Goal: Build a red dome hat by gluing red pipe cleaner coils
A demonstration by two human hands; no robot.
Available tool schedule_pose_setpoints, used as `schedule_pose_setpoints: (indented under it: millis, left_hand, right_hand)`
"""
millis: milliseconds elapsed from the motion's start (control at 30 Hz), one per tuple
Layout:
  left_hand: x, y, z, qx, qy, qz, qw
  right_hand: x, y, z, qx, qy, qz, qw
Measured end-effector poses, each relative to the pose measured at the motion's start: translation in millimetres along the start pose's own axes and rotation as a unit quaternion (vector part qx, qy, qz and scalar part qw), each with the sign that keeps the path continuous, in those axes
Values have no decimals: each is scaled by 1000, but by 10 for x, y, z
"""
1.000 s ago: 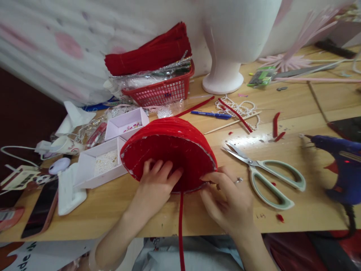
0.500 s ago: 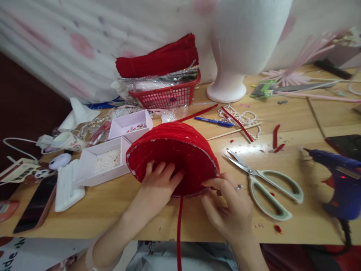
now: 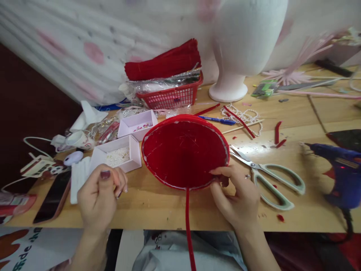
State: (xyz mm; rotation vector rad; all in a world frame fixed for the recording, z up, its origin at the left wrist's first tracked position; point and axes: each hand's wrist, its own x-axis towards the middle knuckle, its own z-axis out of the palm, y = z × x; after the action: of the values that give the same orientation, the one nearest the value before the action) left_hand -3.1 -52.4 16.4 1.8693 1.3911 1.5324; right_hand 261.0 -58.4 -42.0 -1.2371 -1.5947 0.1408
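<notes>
A red bowl-shaped cap (image 3: 183, 150) faces me with its hollow inside, its rim edged with whitish dried glue. From the bottom of the rim a red fuzzy stem (image 3: 187, 222) hangs down past the table edge. My right hand (image 3: 235, 195) pinches the cap's lower right rim between thumb and fingers. Off to the left, apart from the cap, my left hand (image 3: 98, 197) is raised with its fingers curled in and nothing visible in them. Just behind that hand stands a white box of pearl beads (image 3: 117, 156).
Scissors (image 3: 255, 165) lie right of the cap, with a blue glue gun (image 3: 342, 169) farther right. Behind are a red basket (image 3: 172, 98), a white mannequin head (image 3: 248, 41), a pen (image 3: 220, 120) and bead strings (image 3: 255, 118). A phone (image 3: 52, 199) lies at left.
My left hand has come out of the cap's inside and moved left, its fingers now curled. The cap tilts more toward me, its inside fully showing. My right hand stays on the rim.
</notes>
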Motion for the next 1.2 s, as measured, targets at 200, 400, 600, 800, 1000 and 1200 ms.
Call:
schedule_pose_setpoints:
  millis: [200,400,600,800,1000,1200]
  left_hand:
    - [-77,-27,77,238,-64,-60,967]
    - [-142,41,534,440,-137,-145,875]
    - [-92,45,584,413,-170,-162,880]
    - [-83,10,516,283,-202,-137,928]
    - [-33,-11,183,192,-119,-121,967]
    - [-20,-17,-315,182,98,-72,976]
  right_hand:
    - [-11,20,23,2,7,-2,1000]
    - [-40,38,51,20,10,-5,1000]
    - [-58,67,64,26,12,-13,1000]
    - [-57,113,91,29,24,23,999]
    - [-35,148,110,31,33,71,996]
    - [-12,127,116,55,39,96,993]
